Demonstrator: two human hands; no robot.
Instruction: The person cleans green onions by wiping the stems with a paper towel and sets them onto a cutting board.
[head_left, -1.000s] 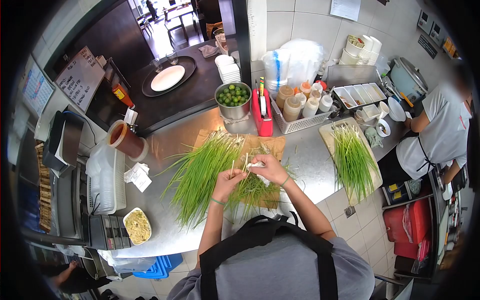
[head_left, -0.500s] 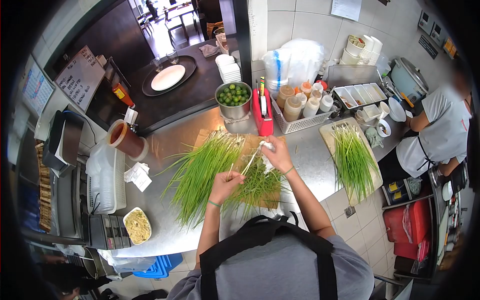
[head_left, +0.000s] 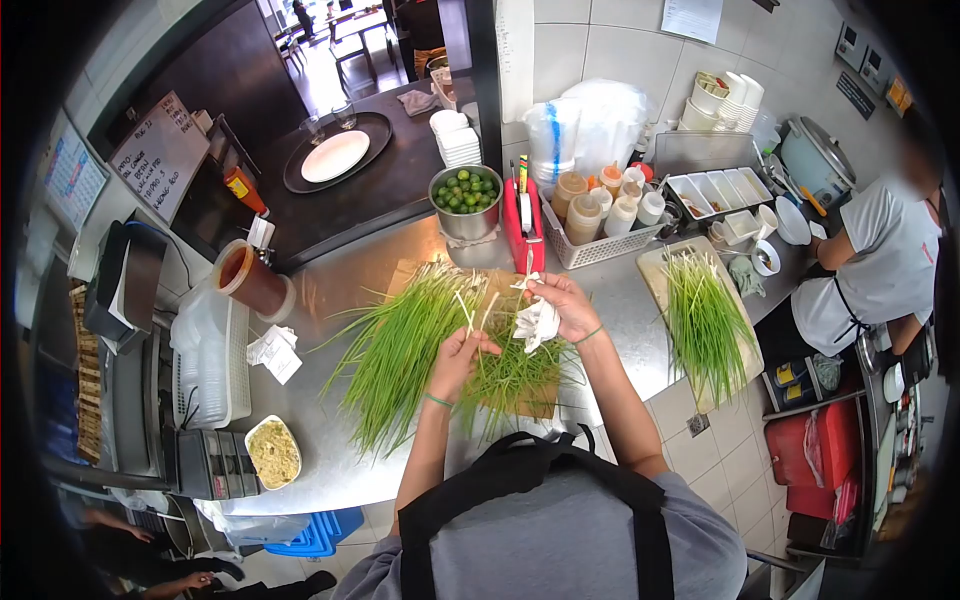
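Note:
My left hand [head_left: 455, 364] is closed around a few thin spring onions, their white ends [head_left: 487, 312] pointing up. To its right, my right hand [head_left: 568, 306] pinches a crumpled white cloth [head_left: 537, 322], apart from those white ends. A big pile of long spring onions [head_left: 400, 335] lies left of my hands on the metal counter, roots toward the back. Beneath my hands, loose green stalks [head_left: 515, 375] cover part of a sheet of brown paper [head_left: 541, 402]. Another bunch of spring onions [head_left: 708, 325] rests on a cutting board [head_left: 655, 272] at the right.
A pot of green limes [head_left: 467, 212], a red holder [head_left: 526, 228] and a basket of sauce bottles [head_left: 605, 250] stand behind my hands. Left are a sauce container [head_left: 250, 277] and a tub of chopped food [head_left: 273, 452]. A co-worker [head_left: 875, 250] stands at the right.
My right hand and the cloth have moved off the white stalk ends, slightly right and down. In my left hand the stalks now point more upright.

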